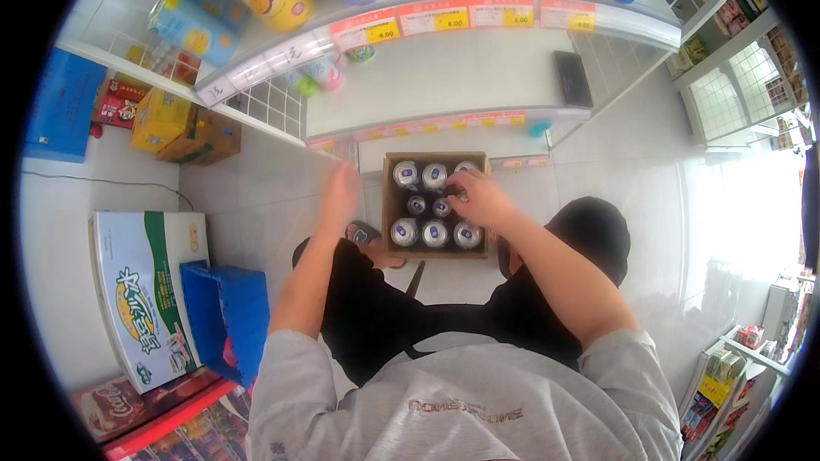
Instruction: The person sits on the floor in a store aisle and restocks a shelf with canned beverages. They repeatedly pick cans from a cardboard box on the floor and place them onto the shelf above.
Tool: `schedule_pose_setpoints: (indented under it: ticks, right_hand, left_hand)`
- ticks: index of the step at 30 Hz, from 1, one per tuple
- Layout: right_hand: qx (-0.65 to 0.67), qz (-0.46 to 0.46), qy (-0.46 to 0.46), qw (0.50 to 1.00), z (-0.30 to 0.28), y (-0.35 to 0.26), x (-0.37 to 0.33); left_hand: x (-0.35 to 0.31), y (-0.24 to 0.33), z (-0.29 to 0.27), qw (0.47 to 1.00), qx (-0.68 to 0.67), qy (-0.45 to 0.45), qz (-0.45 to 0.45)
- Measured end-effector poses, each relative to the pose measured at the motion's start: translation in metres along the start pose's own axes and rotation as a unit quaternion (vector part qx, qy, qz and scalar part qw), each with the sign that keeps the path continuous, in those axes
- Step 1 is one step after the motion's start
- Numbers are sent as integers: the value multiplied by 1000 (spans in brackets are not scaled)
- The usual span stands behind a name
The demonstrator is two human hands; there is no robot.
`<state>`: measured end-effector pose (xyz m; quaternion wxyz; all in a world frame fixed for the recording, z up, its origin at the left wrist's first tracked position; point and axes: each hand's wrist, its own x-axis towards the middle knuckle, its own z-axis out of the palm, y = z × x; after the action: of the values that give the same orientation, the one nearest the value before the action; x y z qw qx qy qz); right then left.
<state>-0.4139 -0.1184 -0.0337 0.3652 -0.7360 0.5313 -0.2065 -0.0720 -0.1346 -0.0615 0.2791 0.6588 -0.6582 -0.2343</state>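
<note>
Below me an open cardboard box (389, 218) holds several drink cans, with silver lids and purple tabs. A front-row can (435, 233) and a back-row can (434, 175) stand upright; a middle-row can (416, 206) looks smaller, its lid lower down. My right hand (483, 199) reaches over the box's right side, fingers curled round a can in the middle row that they mostly hide. My left hand (342, 191) is apart from the box, left of it, beside the lower shelf's left end. Motion blurs its fingers, and nothing shows in it.
Ahead, an upper shelf (316, 37) carries colourful cups and cans along its edge. Under it, a lower shelf (410, 85) bears a few containers at its left and a dark flat object (572, 78) at its right. Cartons (166, 124) and a blue bin (224, 312) stand left.
</note>
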Motion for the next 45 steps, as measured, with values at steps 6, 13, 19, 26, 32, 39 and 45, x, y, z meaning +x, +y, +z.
schedule_pose_setpoints:
  ticks: [6,13,19,26,32,39,45]
  right_hand:
    - [-210,26,18,977,-3,9,-5]
    - [-300,14,26,954,-5,0,-1]
    - [-277,61,59,957,3,14,13]
    - [-206,185,31,960,8,19,30]
    - [-329,180,86,923,9,15,40]
    - [-323,116,129,930,-16,0,21]
    - [-225,67,150,960,-84,-45,30]
  left_hand:
    - [-88,47,-18,970,114,-213,-13]
    - [-116,78,28,989,78,-120,33]
    - [-100,59,60,994,50,-85,37]
    - [-80,31,90,976,-123,-155,-85]
    - [-77,35,98,983,-130,-118,-48]
    - [-79,36,101,981,-114,-141,-66]
    - [-83,42,105,982,-114,-133,-76]
